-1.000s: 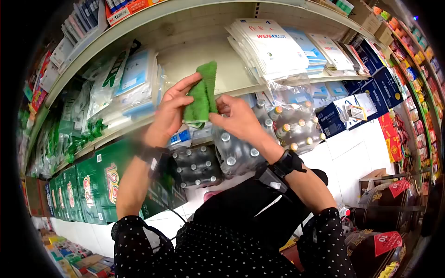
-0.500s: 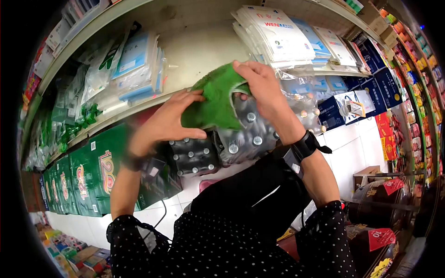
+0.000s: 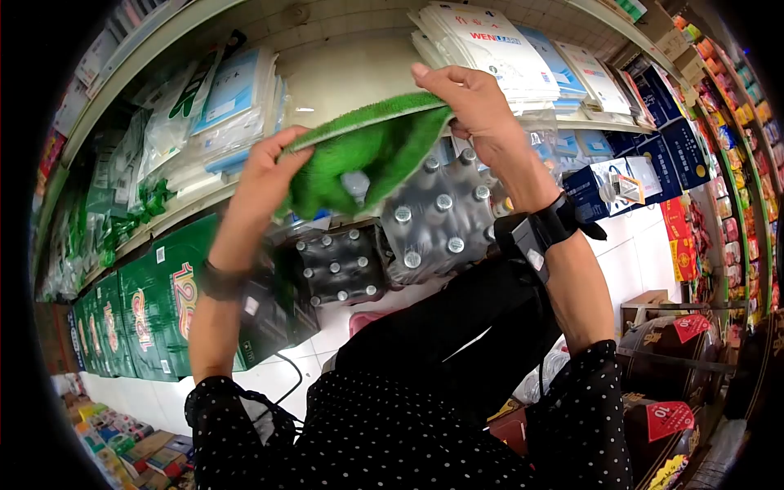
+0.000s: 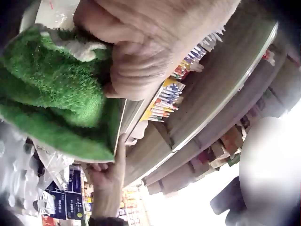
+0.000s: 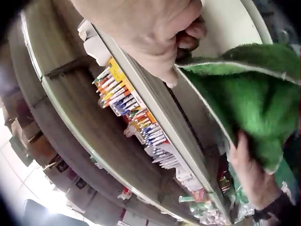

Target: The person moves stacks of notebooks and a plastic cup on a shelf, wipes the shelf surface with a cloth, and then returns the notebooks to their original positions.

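The left hand (image 3: 269,167) pinches 1 end of the cloth (image 3: 339,155) at its edge; the right hand (image 3: 483,110) pinches the other. The cloth sags between the 2 hands, before the shelf (image 3: 351,69). It looks light, soft, unlikely to slip or break; the edge seems the best hold.

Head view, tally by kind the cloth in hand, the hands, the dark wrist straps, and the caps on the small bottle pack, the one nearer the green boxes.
Green cloth: 1
Hands: 2 (left hand, right hand)
Dark wrist straps: 2
Caps on the small bottle pack: 9
Total: 14
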The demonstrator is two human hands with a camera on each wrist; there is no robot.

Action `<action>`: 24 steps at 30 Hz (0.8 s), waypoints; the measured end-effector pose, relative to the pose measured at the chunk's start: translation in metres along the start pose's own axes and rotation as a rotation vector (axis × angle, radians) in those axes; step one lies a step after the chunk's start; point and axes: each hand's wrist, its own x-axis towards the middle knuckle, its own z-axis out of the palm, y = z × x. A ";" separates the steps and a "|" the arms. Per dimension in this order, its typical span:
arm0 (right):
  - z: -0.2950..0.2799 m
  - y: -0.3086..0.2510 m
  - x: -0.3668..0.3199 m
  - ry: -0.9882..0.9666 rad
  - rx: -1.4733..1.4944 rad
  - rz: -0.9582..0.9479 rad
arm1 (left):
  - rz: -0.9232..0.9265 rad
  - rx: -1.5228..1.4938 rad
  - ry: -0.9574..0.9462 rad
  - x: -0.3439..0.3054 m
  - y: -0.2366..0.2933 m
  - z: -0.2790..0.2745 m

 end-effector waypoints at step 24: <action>0.032 0.045 -0.048 -0.361 0.244 0.042 | -0.511 -0.901 -0.397 0.028 0.039 0.009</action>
